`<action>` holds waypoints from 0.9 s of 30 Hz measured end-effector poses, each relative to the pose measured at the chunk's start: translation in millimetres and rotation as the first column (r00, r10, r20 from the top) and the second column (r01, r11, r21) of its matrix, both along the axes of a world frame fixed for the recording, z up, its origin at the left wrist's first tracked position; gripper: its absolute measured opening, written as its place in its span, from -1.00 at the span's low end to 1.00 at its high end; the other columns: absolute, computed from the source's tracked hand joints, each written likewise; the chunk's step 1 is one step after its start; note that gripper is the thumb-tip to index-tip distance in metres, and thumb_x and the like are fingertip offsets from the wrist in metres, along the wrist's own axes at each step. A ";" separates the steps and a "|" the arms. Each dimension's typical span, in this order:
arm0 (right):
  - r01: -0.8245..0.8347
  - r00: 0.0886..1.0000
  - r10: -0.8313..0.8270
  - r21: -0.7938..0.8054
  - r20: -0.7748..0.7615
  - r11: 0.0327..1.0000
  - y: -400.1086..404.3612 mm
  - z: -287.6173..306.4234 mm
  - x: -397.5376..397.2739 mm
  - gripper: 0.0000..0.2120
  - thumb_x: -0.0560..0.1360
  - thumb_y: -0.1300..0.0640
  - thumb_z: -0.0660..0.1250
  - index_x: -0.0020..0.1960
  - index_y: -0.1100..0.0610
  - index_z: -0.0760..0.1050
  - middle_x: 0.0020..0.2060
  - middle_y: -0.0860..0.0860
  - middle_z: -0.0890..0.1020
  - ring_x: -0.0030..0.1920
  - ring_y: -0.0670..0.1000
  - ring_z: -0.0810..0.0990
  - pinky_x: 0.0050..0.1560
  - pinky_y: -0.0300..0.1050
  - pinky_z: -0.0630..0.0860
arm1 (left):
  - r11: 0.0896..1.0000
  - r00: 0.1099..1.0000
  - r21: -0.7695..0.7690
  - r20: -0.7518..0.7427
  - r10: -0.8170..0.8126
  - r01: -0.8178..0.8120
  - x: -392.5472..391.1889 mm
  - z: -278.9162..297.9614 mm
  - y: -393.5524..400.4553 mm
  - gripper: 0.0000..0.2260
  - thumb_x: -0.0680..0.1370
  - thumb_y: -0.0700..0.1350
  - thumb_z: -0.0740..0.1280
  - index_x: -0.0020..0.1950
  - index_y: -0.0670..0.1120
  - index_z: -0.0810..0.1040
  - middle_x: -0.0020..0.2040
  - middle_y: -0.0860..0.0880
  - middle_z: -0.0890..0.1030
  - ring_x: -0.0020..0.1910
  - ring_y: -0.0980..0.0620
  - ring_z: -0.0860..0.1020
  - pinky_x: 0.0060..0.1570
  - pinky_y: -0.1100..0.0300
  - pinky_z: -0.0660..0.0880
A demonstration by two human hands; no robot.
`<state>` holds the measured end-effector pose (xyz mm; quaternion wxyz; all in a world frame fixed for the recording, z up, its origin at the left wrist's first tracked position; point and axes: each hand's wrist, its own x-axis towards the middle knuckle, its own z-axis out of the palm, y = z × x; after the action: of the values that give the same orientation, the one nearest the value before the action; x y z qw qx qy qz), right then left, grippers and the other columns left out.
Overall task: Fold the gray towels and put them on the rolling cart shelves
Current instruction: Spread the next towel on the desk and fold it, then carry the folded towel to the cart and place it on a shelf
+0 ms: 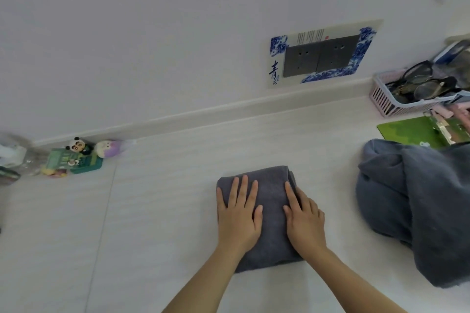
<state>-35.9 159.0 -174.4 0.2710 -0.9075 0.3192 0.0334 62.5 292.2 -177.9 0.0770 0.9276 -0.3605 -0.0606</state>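
Pressing flat with fingers spread and gripping nothing, the left hand [239, 213] and right hand [304, 218] lie side by side on a folded dark gray terry towel [272, 201]. The soft, rounded rectangle sits mid-tabletop, its long axis running from the near edge toward the wall. The white, faintly ribbed tabletop [165, 211] also carries a crumpled heap of gray-blue towels [417, 201] at its right edge, well apart.

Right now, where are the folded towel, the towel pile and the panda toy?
folded towel [270, 187]: head view, bare top between the hands.
towel pile [417, 211]: head view, middle of the heap.
panda toy [74, 145]: head view, its face.
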 end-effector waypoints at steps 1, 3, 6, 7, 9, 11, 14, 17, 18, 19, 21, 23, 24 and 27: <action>0.011 1.000 -0.011 0.010 -0.004 1.000 -0.3 0.2 1.3 -0.38 0.47 -0.19 -0.27 0.53 -0.13 -0.07 0.46 0.05 0.23 0.35 0.13 0.28 0.31 0.06 0.24 | 1.000 1.000 -0.005 -0.009 -0.009 0.009 1.4 -2.1 -0.9 -0.50 0.59 0.09 0.03 0.52 -0.02 0.18 0.53 -0.06 0.19 0.52 -0.05 0.10 0.38 -0.22 0.04; 0.025 1.000 -0.025 0.048 0.002 0.999 -0.5 1.7 3.3 -0.45 0.56 -0.14 -0.14 0.53 -0.11 -0.10 0.41 0.12 0.28 0.30 0.16 0.27 0.29 0.05 0.27 | 0.998 1.000 -0.069 -0.027 -0.002 0.000 2.0 -1.4 1.3 -0.51 0.60 0.10 0.03 0.52 0.02 0.17 0.54 -0.07 0.15 0.52 -0.05 0.09 0.41 -0.19 0.03; 0.113 0.993 -0.119 0.262 0.007 0.958 -4.7 14.0 8.2 -0.39 0.60 -0.02 0.12 0.54 -0.03 -0.11 0.34 0.18 0.29 0.28 0.17 0.32 0.24 0.03 0.35 | 0.920 0.943 -0.267 -0.250 0.222 -0.287 -5.0 12.3 11.3 -0.44 0.57 0.16 0.13 0.54 0.07 0.08 0.56 -0.08 0.03 0.51 -0.04 0.05 0.46 0.02 0.08; 0.169 0.985 -0.174 0.335 -0.015 0.927 -5.4 18.4 10.6 -0.35 0.58 -0.03 0.18 0.54 0.04 -0.07 0.35 0.20 0.29 0.28 0.19 0.35 0.22 0.04 0.37 | 0.836 0.857 -0.307 -0.409 0.315 -0.454 -8.5 17.7 17.0 -0.37 0.54 0.17 0.22 0.54 0.07 0.05 0.54 -0.07 0.06 0.48 -0.04 0.12 0.43 0.05 0.17; 0.247 0.968 -0.243 0.449 -0.067 0.859 -5.6 23.6 15.9 -0.33 0.53 -0.06 0.28 0.48 0.20 0.09 0.34 0.21 0.36 0.26 0.20 0.43 0.12 -0.02 0.43 | 0.624 0.593 -0.272 -0.705 0.389 -0.733 -11.4 32.7 29.7 -0.22 0.43 0.17 0.40 0.51 0.03 0.07 0.45 -0.04 0.23 0.37 -0.03 0.33 0.31 0.05 0.39; 0.268 0.963 -0.239 0.524 -0.123 0.808 -0.9 26.6 21.7 -0.38 0.49 -0.08 0.33 0.38 0.24 0.23 0.26 0.18 0.47 0.20 0.18 0.50 -0.01 -0.09 0.43 | 0.527 0.363 -0.146 -0.869 0.335 -0.837 -1.3 36.1 46.8 -0.16 0.34 0.17 0.50 0.47 -0.03 0.13 0.34 0.02 0.40 0.25 -0.02 0.46 0.17 0.08 0.48; 0.254 0.966 -0.212 0.668 -0.146 0.699 15.6 33.3 31.0 -0.42 0.47 -0.09 0.36 0.33 0.22 0.31 0.19 0.13 0.53 0.10 0.13 0.55 -0.09 -0.13 0.48 | 0.513 0.138 -0.015 -0.970 0.202 -0.858 19.7 41.3 81.7 -0.05 0.15 0.28 0.57 0.39 -0.08 0.31 0.23 0.01 0.54 0.12 -0.01 0.58 0.11 0.04 0.56; 0.179 0.976 -0.201 0.815 -0.079 0.551 47.5 54.0 48.4 -0.47 0.44 -0.08 0.40 0.28 0.20 0.38 0.10 0.07 0.59 0.01 0.05 0.60 -0.17 -0.17 0.53 | 0.475 0.153 -0.086 -0.983 0.104 -0.876 36.4 58.8 126.4 -0.13 0.16 0.22 0.59 0.36 -0.08 0.39 0.17 -0.03 0.61 0.07 -0.02 0.62 0.08 0.02 0.58; 0.138 0.982 -0.184 0.833 -0.044 0.536 61.7 62.7 55.9 -0.49 0.44 -0.09 0.40 0.26 0.18 0.40 0.07 0.05 0.60 0.00 0.04 0.61 -0.17 -0.17 0.54 | 0.455 0.180 -0.126 -0.981 0.077 -0.882 39.6 68.4 142.4 -0.18 0.19 0.19 0.59 0.35 -0.08 0.41 0.16 -0.03 0.62 0.07 -0.02 0.63 0.08 0.03 0.58; 0.094 0.987 -0.160 0.845 -0.010 0.526 76.1 71.6 63.2 -0.53 0.44 -0.08 0.39 0.24 0.15 0.41 0.05 0.04 0.61 -0.01 0.03 0.62 -0.16 -0.17 0.54 | 0.428 0.214 -0.168 -0.975 0.062 -0.888 42.7 75.8 158.4 -0.22 0.22 0.15 0.59 0.34 -0.07 0.42 0.15 -0.02 0.63 0.07 -0.01 0.63 0.07 0.04 0.58; 0.012 0.992 -0.118 0.865 0.054 0.501 112.6 90.6 80.0 -0.59 0.46 -0.07 0.37 0.21 0.11 0.43 0.04 0.01 0.62 -0.01 0.02 0.63 -0.14 -0.16 0.56 | 0.361 0.277 -0.234 -0.958 0.070 -0.903 47.2 93.5 196.2 -0.31 0.27 0.09 0.58 0.32 -0.06 0.43 0.14 -0.01 0.62 0.07 0.00 0.62 0.05 0.06 0.58; -0.079 0.991 -0.062 0.884 0.121 0.462 148.9 107.9 98.6 -0.65 0.48 -0.05 0.35 0.19 0.09 0.45 0.03 0.00 0.64 -0.01 0.00 0.64 -0.12 -0.17 0.57 | 0.285 0.324 -0.285 -0.941 0.100 -0.915 52.9 110.6 234.7 -0.37 0.32 0.04 0.56 0.31 -0.05 0.42 0.14 0.00 0.62 0.07 0.00 0.61 0.00 0.09 0.58; -0.124 0.988 -0.025 0.884 0.151 0.450 165.8 116.2 107.2 -0.67 0.49 -0.04 0.34 0.19 0.08 0.46 0.03 -0.01 0.64 -0.01 -0.01 0.65 -0.12 -0.18 0.57 | 0.245 0.347 -0.311 -0.931 0.116 -0.918 54.9 119.1 252.4 -0.41 0.36 0.01 0.54 0.32 -0.05 0.41 0.14 0.00 0.61 0.07 0.00 0.61 -0.03 0.11 0.58; -0.277 0.961 0.116 0.870 0.252 0.408 230.0 142.1 138.2 -0.69 0.48 0.01 0.35 0.20 0.03 0.44 0.05 -0.05 0.63 -0.01 -0.07 0.65 -0.14 -0.24 0.57 | 0.100 0.393 -0.381 -0.903 0.173 -0.919 59.3 143.5 319.0 -0.45 0.39 -0.03 0.51 0.31 -0.05 0.38 0.15 0.01 0.58 0.07 0.01 0.59 -0.07 0.13 0.56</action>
<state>102.3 388.9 -32.3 0.7287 -0.6546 0.1216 0.1606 121.8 611.2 -34.5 0.6894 0.6926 0.1510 -0.1493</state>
